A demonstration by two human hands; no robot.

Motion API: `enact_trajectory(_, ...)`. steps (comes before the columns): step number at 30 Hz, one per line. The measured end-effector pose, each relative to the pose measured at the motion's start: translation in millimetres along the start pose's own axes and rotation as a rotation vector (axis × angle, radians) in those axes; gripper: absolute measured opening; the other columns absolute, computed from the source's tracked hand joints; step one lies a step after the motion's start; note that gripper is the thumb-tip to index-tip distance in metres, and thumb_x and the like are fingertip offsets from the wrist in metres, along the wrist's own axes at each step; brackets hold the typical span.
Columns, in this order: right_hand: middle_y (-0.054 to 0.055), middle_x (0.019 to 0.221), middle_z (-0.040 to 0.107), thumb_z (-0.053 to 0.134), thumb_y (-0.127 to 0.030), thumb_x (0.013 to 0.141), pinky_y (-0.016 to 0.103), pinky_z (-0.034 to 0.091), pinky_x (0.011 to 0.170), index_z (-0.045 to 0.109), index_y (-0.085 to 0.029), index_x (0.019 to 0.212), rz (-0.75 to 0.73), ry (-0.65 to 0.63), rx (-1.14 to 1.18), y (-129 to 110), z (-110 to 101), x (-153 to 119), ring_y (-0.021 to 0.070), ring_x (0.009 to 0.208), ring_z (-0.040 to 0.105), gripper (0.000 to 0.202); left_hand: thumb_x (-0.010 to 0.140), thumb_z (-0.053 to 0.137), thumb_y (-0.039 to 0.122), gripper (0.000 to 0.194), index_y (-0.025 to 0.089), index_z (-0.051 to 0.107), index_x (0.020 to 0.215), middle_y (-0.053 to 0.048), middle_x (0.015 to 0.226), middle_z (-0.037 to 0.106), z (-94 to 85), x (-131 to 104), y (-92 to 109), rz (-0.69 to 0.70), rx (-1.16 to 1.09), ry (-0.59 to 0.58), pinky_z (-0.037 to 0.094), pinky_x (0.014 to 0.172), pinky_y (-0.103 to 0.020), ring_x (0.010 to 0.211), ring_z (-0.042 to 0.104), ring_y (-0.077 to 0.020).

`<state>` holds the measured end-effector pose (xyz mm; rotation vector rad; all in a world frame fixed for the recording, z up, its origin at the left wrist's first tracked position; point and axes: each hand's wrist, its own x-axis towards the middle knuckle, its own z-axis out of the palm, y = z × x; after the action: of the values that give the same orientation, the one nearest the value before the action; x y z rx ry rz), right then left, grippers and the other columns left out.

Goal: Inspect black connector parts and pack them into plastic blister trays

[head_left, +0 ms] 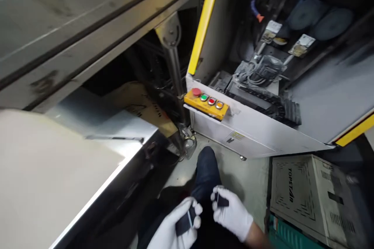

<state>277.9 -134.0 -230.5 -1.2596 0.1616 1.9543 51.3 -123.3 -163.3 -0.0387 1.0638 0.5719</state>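
Observation:
My left hand (178,225), in a white glove, is at the bottom centre with its fingers wrapped round a dark flat piece (184,222) that has a light line across it. To its right, my right hand (232,212), also gloved in white, pinches a smaller dark piece (222,201). The two hands are apart, both above my dark-clothed legs. Neither piece touches the other.
A white machine (251,136) with a yellow button box (204,103) stands ahead, its interior open. On the left is a pale table surface (52,179) beside a metal frame (87,15). A grey TOPSTAR unit (298,194) stands at the lower right.

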Motion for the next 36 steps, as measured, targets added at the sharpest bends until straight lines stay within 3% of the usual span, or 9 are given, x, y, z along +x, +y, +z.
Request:
enact_trajectory(3, 0.002, 0.072, 0.072, 0.08, -0.037, 0.08, 0.029, 0.044, 0.051, 0.069, -0.026, 0.078, -0.339, -0.096, -0.251, -58, 22, -36, 0.0179, 0.055, 0.064, 0.016, 0.059, 0.09, 0.053, 0.025, 0.035, 0.073, 0.064, -0.003, 0.074, 0.071, 90.2, 11, 91, 0.349, 0.322, -0.213, 0.06, 0.066, -0.043, 0.07, 0.07, -0.025)
enact_trajectory(5, 0.003, 0.07, 0.072, 0.075, -0.033, 0.088, 0.038, 0.054, 0.064, 0.072, -0.026, 0.08, -0.711, -0.153, -0.579, -138, 64, -74, 0.0208, 0.061, 0.066, 0.011, 0.075, 0.083, 0.049, 0.021, 0.031, 0.072, 0.068, -0.003, 0.073, 0.07, 169.8, 3, 169, 0.801, 0.549, -0.325, 0.061, 0.074, -0.044, 0.075, 0.069, -0.0252)
enact_trajectory(8, 0.003, 0.085, 0.077, 0.076, -0.032, 0.091, 0.043, 0.058, 0.086, 0.074, -0.027, 0.081, -1.52, 0.064, -0.872, -288, 134, -125, 0.0236, 0.084, 0.073, 0.011, 0.077, 0.082, 0.038, 0.016, 0.028, 0.071, 0.072, -0.001, 0.078, 0.072, 310.6, 2, 274, 1.474, 0.506, -0.476, 0.059, 0.083, -0.043, 0.078, 0.069, -0.0224)
enact_trajectory(11, 0.001, 0.083, 0.075, 0.073, -0.029, 0.093, 0.036, 0.057, 0.093, 0.072, -0.025, 0.084, -2.014, 0.16, -0.795, -432, 185, -130, 0.0169, 0.085, 0.07, 0.01, 0.077, 0.08, 0.023, 0.014, 0.02, 0.069, 0.07, 0.003, 0.067, 0.07, 436.4, 35, 346, 1.709, 0.543, -0.522, 0.054, 0.081, -0.032, 0.07, 0.065, -0.0136)
enact_trajectory(14, -0.003, 0.07, 0.069, 0.077, -0.027, 0.091, 0.027, 0.055, 0.083, 0.065, -0.023, 0.075, -2.04, 0.168, -0.808, -534, 209, -98, 0.0093, 0.071, 0.065, 0.02, 0.074, 0.08, 0.02, 0.019, 0.017, 0.065, 0.063, 0.006, 0.059, 0.067, 507.2, 83, 384, 1.636, 0.682, -0.486, 0.05, 0.083, -0.027, 0.069, 0.06, -0.0084)
enact_trajectory(16, -0.004, 0.067, 0.067, 0.082, -0.036, 0.088, 0.025, 0.056, 0.076, 0.061, -0.022, 0.073, -1.944, 0.128, -0.837, -570, 215, -76, 0.0082, 0.066, 0.065, 0.029, 0.073, 0.082, 0.026, 0.019, 0.019, 0.065, 0.066, 0.004, 0.061, 0.068, 523.5, 109, 396, 1.471, 0.74, -0.558, 0.052, 0.08, -0.029, 0.07, 0.062, -0.0116)
enact_trajectory(19, -0.005, 0.065, 0.065, 0.088, -0.047, 0.082, 0.026, 0.059, 0.068, 0.057, -0.022, 0.073, -1.831, 0.035, -0.838, -583, 219, -59, 0.0104, 0.062, 0.067, 0.041, 0.072, 0.084, 0.036, 0.024, 0.022, 0.064, 0.074, -0.001, 0.069, 0.071, 523.3, 129, 401, 1.247, 0.77, -0.745, 0.054, 0.071, -0.036, 0.069, 0.067, -0.0193)
enact_trajectory(26, -0.004, 0.065, 0.064, 0.087, -0.039, 0.083, 0.026, 0.062, 0.064, 0.058, -0.021, 0.071, -1.784, -0.014, -0.832, -566, 222, -64, 0.0107, 0.059, 0.067, 0.037, 0.068, 0.084, 0.032, 0.027, 0.02, 0.062, 0.076, -0.002, 0.068, 0.068, 511.4, 132, 390, 1.416, 0.722, -0.802, 0.053, 0.061, -0.032, 0.06, 0.066, -0.0184)
enact_trajectory(36, -0.002, 0.068, 0.065, 0.083, -0.027, 0.085, 0.027, 0.063, 0.07, 0.061, -0.019, 0.07, -1.813, 0.065, -0.879, -558, 221, -66, 0.0118, 0.062, 0.069, 0.028, 0.074, 0.08, 0.036, 0.028, 0.019, 0.06, 0.084, 0.0, 0.07, 0.067, 505.5, 139, 391, 1.358, 0.795, -0.792, 0.054, 0.066, -0.034, 0.063, 0.067, -0.0175)
